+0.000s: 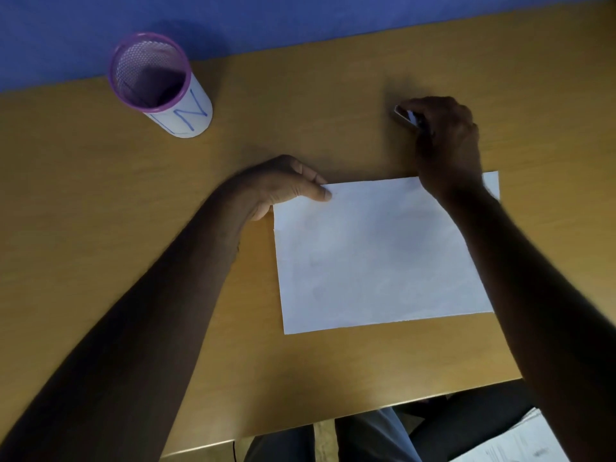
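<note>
Left hand (pixel 283 185) holds the paper (pixel 376 255) by its far-left corner. Right hand (pixel 443 141) grips a small object (pixel 405 116) toward the table's (pixel 100 211) far edge.

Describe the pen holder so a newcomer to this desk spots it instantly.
Start at the brown table and go to its far left edge, by the blue backdrop. There stands the pen holder, apart from the white sheet the left hand pinches and the small object the right hand grips. It alone stands upright: purple mesh, white wrap lettered in blue.
</note>
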A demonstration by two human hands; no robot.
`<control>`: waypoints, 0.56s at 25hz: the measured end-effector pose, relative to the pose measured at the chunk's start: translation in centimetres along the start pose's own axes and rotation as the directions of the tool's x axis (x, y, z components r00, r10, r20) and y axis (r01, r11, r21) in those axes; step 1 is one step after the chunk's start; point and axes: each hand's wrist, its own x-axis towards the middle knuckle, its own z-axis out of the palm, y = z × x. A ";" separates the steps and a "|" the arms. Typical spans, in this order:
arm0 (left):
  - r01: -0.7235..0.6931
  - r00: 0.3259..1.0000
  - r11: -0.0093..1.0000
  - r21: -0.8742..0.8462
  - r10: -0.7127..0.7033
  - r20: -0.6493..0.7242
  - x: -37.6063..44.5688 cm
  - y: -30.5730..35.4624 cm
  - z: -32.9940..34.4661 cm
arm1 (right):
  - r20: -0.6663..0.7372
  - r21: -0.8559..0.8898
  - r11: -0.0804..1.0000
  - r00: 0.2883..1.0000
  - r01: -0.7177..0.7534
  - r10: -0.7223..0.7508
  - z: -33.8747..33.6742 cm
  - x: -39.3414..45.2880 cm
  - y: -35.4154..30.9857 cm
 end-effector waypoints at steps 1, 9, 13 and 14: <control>0.003 1.000 1.000 0.001 -0.003 0.003 0.0 0.0 0.0 | -0.003 0.008 1.000 1.000 0.016 -0.016 0.1 0.0 0.1; -0.045 0.999 0.999 0.021 0.045 0.028 -0.5 0.1 -0.2 | 0.120 0.039 0.975 0.967 0.220 -0.223 -0.7 -4.6 -3.8; -0.098 0.995 0.991 0.090 0.095 0.038 -1.6 1.1 0.4 | 0.242 -0.069 0.988 0.963 0.137 -0.117 -1.0 -6.5 -5.2; -0.135 0.991 0.980 0.144 0.133 0.022 -2.1 1.6 0.6 | 0.222 -0.078 0.990 0.970 0.119 -0.099 -1.3 -6.7 -5.1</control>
